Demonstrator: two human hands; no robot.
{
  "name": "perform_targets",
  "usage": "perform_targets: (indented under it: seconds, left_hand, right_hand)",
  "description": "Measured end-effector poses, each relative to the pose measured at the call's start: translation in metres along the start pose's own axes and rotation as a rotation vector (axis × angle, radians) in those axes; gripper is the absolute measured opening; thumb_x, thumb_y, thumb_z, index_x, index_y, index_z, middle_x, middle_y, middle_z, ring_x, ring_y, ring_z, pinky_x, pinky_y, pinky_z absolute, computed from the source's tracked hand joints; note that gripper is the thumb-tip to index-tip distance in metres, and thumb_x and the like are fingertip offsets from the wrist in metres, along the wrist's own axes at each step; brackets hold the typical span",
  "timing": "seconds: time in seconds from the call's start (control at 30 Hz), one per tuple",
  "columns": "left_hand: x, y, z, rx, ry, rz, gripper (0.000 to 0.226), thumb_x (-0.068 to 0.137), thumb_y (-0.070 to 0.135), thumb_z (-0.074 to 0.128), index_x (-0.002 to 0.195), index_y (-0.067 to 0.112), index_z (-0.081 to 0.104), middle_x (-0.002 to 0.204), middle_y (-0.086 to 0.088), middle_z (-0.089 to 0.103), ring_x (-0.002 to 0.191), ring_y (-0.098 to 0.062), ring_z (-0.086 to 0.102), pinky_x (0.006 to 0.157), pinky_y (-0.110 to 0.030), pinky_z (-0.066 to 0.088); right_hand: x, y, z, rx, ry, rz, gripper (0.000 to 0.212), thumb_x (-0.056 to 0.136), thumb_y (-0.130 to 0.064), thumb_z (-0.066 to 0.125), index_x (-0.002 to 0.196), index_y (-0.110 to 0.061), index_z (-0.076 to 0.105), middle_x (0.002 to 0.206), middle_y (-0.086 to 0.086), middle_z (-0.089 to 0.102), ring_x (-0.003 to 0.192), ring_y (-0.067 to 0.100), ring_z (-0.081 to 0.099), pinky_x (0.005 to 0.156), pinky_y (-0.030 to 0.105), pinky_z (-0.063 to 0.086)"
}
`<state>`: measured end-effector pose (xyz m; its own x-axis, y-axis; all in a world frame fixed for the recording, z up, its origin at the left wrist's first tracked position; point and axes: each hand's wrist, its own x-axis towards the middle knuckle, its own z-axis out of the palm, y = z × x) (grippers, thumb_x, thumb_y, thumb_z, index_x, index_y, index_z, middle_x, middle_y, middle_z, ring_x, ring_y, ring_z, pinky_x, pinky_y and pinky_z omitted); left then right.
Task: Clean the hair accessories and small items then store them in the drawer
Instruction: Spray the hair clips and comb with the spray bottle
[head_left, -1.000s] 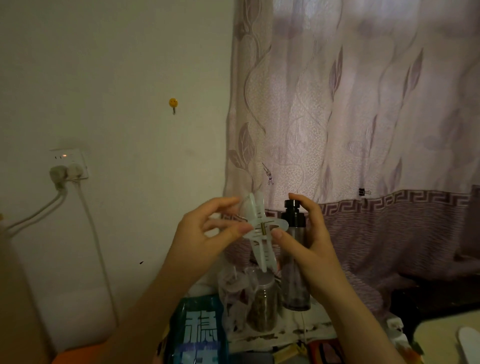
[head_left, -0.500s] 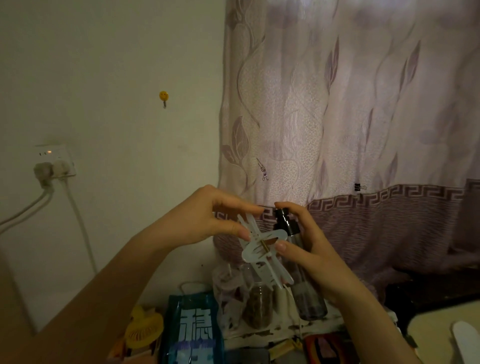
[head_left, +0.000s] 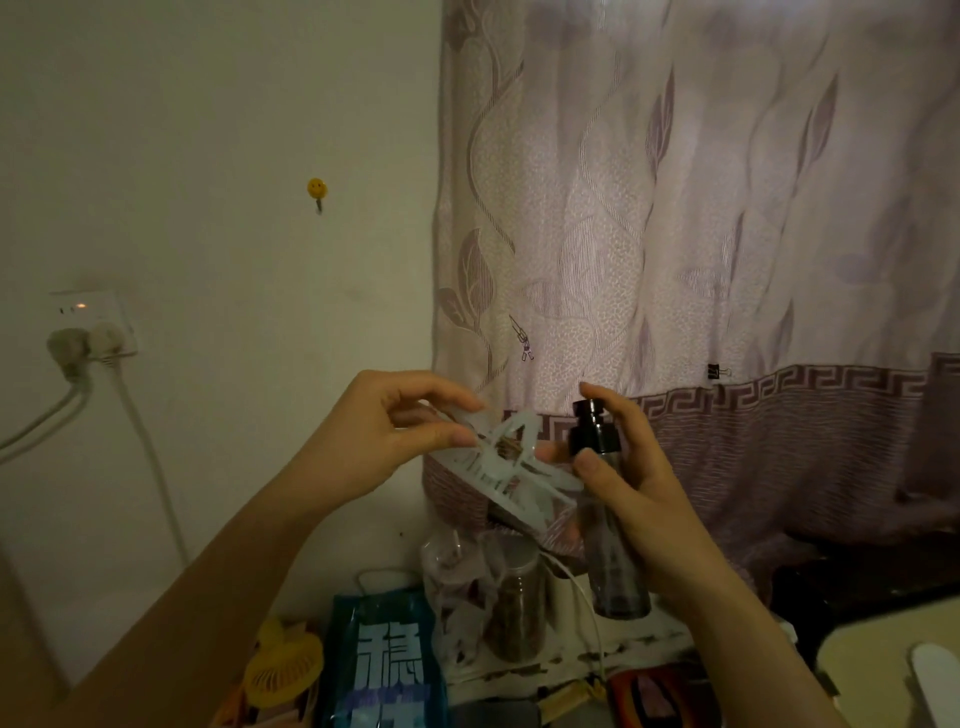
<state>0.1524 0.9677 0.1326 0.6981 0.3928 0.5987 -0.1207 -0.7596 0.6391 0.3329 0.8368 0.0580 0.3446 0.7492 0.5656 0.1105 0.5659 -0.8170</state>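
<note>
Both hands are raised in front of the curtain. My left hand (head_left: 374, 436) pinches a white translucent claw hair clip (head_left: 511, 462) between thumb and fingertips; the clip lies tilted, its teeth pointing down and right. My right hand (head_left: 649, 499) grips a dark see-through spray bottle (head_left: 618, 571) with a black pump top. The index finger rests on the pump head and the thumb lies across the neck, next to the clip's right end. The nozzle faces the clip at very close range.
Below the hands stand a jar with dark contents (head_left: 517, 603), a crumpled plastic bag (head_left: 452, 587), a blue printed bag (head_left: 387, 660) and a small yellow fan (head_left: 283, 665). A wall socket with plugged cables (head_left: 88, 327) is at left. A patterned curtain (head_left: 701, 208) hangs behind.
The clip has turned from upright to lying slanted in my left hand. The bottle in my right hand has tilted and come closer to the clip.
</note>
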Motion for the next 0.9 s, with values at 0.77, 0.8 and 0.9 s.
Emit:
perform_targets:
  seconds: [0.77, 0.8, 0.9]
  left_hand:
    - [-0.017, -0.027, 0.015, -0.049, 0.533, -0.164, 0.020, 0.072, 0.011, 0.076, 0.080, 0.028, 0.071, 0.075, 0.011, 0.071, 0.072, -0.008, 0.066, 0.063, -0.022, 0.057]
    - [-0.018, -0.027, 0.015, -0.055, 0.533, -0.163, 0.020, 0.072, 0.010, 0.076, 0.081, 0.027, 0.071, 0.075, 0.011, 0.071, 0.072, -0.010, 0.066, 0.064, -0.023, 0.058]
    - [-0.019, -0.027, 0.018, -0.060, 0.532, -0.160, 0.020, 0.072, 0.009, 0.076, 0.081, 0.026, 0.072, 0.075, 0.009, 0.071, 0.074, -0.013, 0.067, 0.065, -0.025, 0.059]
  right_hand:
    - [-0.016, 0.013, 0.027, -0.603, 0.248, -0.367, 0.048, 0.085, -0.023, 0.064, 0.123, -0.041, 0.040, 0.084, -0.029, 0.060, 0.064, -0.004, 0.059, 0.055, 0.002, 0.036]
    - [-0.016, 0.014, 0.028, -0.598, 0.245, -0.370, 0.046, 0.085, -0.023, 0.062, 0.122, -0.039, 0.041, 0.085, -0.029, 0.060, 0.064, -0.004, 0.059, 0.055, 0.002, 0.036]
    - [-0.018, 0.014, 0.028, -0.588, 0.218, -0.375, 0.042, 0.086, -0.023, 0.060, 0.121, -0.038, 0.042, 0.086, -0.026, 0.062, 0.061, -0.002, 0.060, 0.053, 0.003, 0.037]
